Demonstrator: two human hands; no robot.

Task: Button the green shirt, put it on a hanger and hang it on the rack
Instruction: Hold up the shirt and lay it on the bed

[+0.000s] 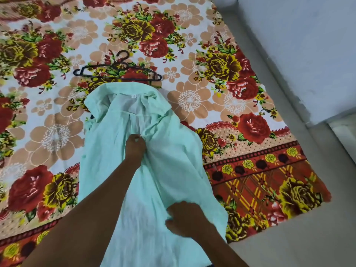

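The mint-green shirt (115, 160) is lying collar-away on the floral bedsheet (192, 45), the black hanger (117, 73) just beyond its collar. The left hand (134, 146) is pinching the placket; the right hand (185, 218) is gripping fabric near the hem

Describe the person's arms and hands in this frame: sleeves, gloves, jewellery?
Both forearms are bare right down to the frame's edge, with no sleeve showing. The left hand and the right hand are ungloved, and no watch, bracelet or ring is visible on either.
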